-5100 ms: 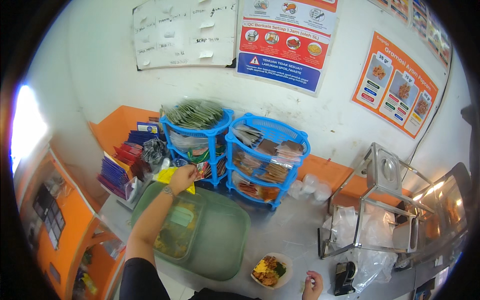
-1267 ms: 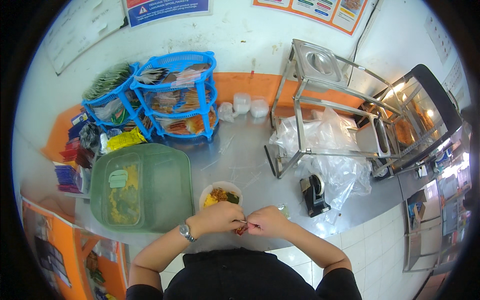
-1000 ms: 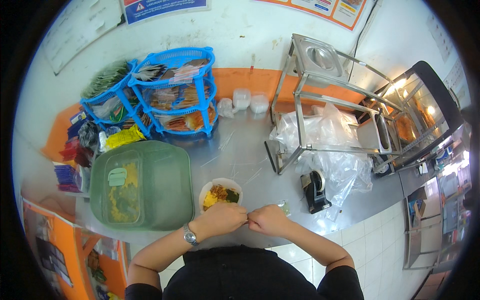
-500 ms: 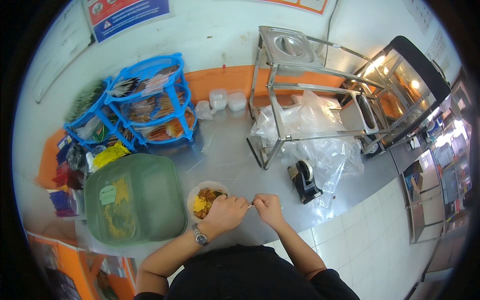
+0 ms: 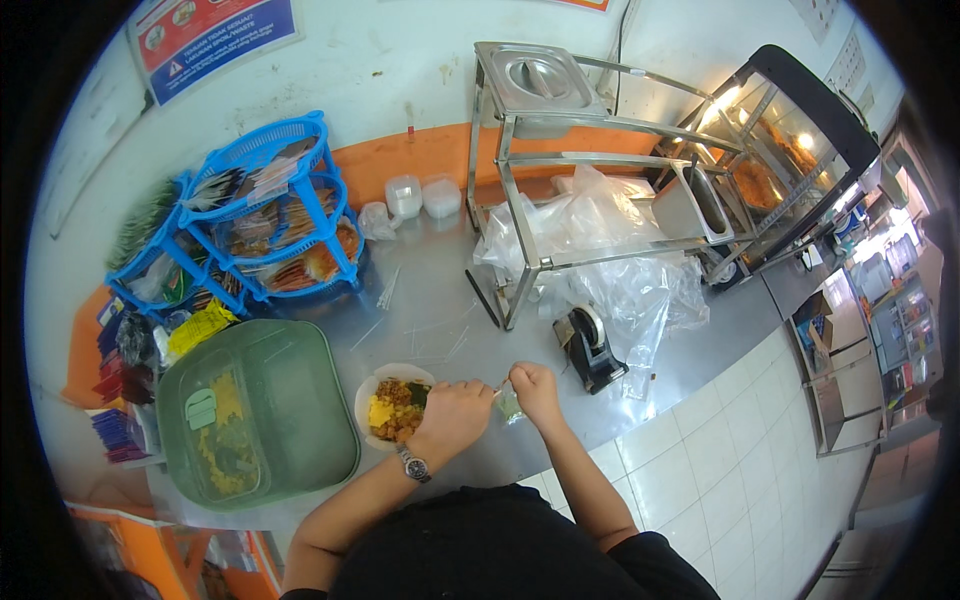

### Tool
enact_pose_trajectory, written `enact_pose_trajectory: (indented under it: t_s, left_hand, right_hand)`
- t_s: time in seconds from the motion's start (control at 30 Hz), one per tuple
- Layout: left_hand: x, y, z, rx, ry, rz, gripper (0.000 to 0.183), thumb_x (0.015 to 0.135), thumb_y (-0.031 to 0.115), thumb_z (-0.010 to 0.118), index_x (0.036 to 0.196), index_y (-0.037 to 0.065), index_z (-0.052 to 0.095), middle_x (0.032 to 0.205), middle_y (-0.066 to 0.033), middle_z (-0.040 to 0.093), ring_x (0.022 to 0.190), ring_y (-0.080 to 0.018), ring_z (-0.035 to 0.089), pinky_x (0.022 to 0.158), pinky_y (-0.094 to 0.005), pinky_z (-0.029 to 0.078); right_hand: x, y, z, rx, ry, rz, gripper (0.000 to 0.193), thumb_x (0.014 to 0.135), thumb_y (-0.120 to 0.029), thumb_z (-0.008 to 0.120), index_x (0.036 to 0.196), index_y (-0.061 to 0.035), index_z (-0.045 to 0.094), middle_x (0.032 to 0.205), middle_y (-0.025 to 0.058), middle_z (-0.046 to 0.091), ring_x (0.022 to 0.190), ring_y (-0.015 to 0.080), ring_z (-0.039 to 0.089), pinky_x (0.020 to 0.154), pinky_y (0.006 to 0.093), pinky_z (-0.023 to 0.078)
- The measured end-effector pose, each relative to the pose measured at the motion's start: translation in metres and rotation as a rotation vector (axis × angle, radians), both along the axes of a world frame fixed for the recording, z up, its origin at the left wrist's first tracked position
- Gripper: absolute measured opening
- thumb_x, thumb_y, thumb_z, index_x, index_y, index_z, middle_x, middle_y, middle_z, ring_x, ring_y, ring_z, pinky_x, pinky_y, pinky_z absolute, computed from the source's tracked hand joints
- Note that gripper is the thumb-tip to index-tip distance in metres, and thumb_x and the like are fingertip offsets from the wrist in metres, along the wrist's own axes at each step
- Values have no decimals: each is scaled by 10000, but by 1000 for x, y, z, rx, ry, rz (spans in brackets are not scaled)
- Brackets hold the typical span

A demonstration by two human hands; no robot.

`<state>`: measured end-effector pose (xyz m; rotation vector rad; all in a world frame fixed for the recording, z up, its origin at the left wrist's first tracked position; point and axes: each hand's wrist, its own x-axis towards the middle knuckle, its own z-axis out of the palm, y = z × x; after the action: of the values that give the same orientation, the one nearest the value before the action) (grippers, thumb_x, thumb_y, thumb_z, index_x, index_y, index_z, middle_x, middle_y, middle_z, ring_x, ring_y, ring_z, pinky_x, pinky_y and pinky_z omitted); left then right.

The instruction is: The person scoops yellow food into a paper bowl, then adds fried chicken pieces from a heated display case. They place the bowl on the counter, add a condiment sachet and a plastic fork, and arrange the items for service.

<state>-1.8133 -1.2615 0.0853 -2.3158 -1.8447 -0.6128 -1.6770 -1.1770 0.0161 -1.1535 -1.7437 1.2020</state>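
In front of me my left hand [image 5: 452, 418], with a watch on its wrist, is closed in a pinch. Close to its right, my right hand [image 5: 536, 392] is also closed. A thin pale twisted end runs between the fingertips of both hands. Below it hangs a small clear plastic bag [image 5: 510, 408] with something green in it; my fingers partly hide it. Just left of my left hand stands a round paper bowl [image 5: 362, 408] of food, with yellow pieces, browned bits and dark green leaves. My left hand overlaps its right side from above.
A green lidded tub [image 5: 310, 400] stands left on the steel counter [image 5: 420, 300]. Behind it are blue stacked baskets [image 5: 335, 240] of packets. A black tape dispenser [image 5: 590, 350] sits right, near plastic bags [image 5: 620, 250], a metal rack [image 5: 515, 210] and a heated display case [image 5: 790, 150].
The view has shifted, so the counter's things sit further left. My hands stay close together, and the green part of the small bag now shows beneath them.
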Motion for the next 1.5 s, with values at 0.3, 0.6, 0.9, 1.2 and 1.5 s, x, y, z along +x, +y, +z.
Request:
enact_pose_trajectory:
  t_s: [0.3, 0.6, 0.9, 1.2, 1.5]
  left_hand:
    - [-28, -55, 30, -180, -90, 33, 119, 805, 193, 601, 713, 118, 600, 686, -38, 580, 605, -194, 597, 531, -333, 454]
    - [-76, -88, 38, -125, -536, 479, 155, 788, 154, 679, 721, 16, 653, 626, -101, 602, 554, -210, 586, 512, -307, 441]
    - [-100, -105, 8, -228, -1303, 692, 256, 869, 200, 635, 750, -25, 618, 645, -74, 631, 542, -110, 623, 479, -235, 485]
    - [-92, -77, -9, -409, -1732, 695, 368, 901, 316, 592, 764, -25, 593, 666, -103, 626, 549, -156, 634, 502, -257, 524]
    - [-118, -68, 15, -133, -622, 317, 163, 798, 245, 635, 840, 98, 688, 726, -69, 621, 726, -222, 612, 656, -346, 483]
  right_hand:
    - [80, 36, 24, -227, -188, 210, 205, 882, -202, 511, 785, -29, 565, 678, 50, 570, 619, 141, 559, 533, 314, 422]
    - [58, 5, -14, -44, -881, 333, 194, 816, -267, 601, 823, -93, 687, 767, 176, 626, 719, 325, 600, 635, 398, 454]
    - [-11, -39, 65, 134, -521, 497, 360, 810, -215, 593, 1138, -71, 562, 1042, 152, 606, 926, 314, 608, 778, 429, 486]
    - [-95, -67, 81, 551, -736, 661, 223, 785, -105, 569, 978, 2, 540, 964, 174, 587, 801, 342, 600, 708, 426, 492]
    - [-104, 7, 103, 217, -807, 1045, 133, 755, -70, 605, 829, 23, 664, 665, 143, 646, 598, 238, 644, 592, 346, 496]
